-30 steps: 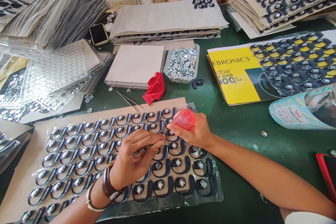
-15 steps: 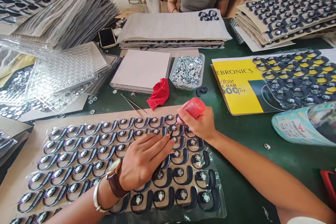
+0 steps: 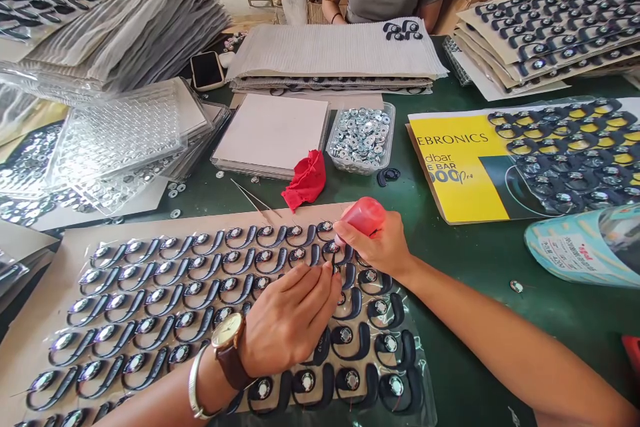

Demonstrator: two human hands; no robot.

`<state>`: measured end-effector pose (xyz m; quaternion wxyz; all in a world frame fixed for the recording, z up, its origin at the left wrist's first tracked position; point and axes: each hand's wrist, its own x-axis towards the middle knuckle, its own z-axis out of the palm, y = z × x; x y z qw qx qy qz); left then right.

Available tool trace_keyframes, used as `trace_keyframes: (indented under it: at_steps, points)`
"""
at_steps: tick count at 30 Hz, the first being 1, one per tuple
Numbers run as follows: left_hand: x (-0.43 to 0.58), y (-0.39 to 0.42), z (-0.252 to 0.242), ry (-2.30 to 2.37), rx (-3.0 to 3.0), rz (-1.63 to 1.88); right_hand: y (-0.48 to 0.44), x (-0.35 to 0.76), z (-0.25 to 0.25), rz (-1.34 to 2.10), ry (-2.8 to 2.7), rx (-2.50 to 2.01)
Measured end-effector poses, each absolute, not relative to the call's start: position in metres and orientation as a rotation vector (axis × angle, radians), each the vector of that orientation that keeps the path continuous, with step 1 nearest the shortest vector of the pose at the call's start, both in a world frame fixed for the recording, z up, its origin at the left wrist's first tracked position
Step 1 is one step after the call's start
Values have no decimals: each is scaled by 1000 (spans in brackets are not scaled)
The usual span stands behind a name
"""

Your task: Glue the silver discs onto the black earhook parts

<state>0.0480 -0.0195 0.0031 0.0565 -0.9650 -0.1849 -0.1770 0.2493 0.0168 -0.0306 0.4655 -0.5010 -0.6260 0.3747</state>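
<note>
A cardboard sheet (image 3: 47, 260) under clear film carries several rows of black hook-shaped parts (image 3: 165, 280), each with a round silver disc. My left hand (image 3: 290, 317), with a wristwatch and a bangle, rests on the sheet with its fingers pinched on a thin dark tool whose tip touches a part near the sheet's upper right. My right hand (image 3: 383, 247) grips a small red squeeze bottle (image 3: 361, 215), its nozzle pointing down-left at the same spot.
A clear tub of silver washers (image 3: 361, 135), a red cloth (image 3: 306, 180) and tweezers (image 3: 253, 199) lie behind the sheet. Stacks of filled sheets and plastic trays crowd the left and far right. A yellow printed box (image 3: 457, 170) holds more parts. Another person sits opposite.
The view has shifted slightly. My left hand has slid a little right and down on the sheet; the red bottle in my right hand has tipped closer to the parts.
</note>
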Motion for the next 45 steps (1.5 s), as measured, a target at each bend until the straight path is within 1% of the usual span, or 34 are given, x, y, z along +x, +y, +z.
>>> trace_keyframes:
  at_steps: [10, 26, 45]
  points:
    - [47, -20, 3, -566, -2920, -542, 17, 249, -31, 891, -1537, -1242]
    - [48, -19, 3, -599, -2949, -583, 18, 248, -34, 703, -1558, -1322]
    - [46, -18, 2, -625, -2988, -609, 17, 249, -32, 635, -1511, -1400]
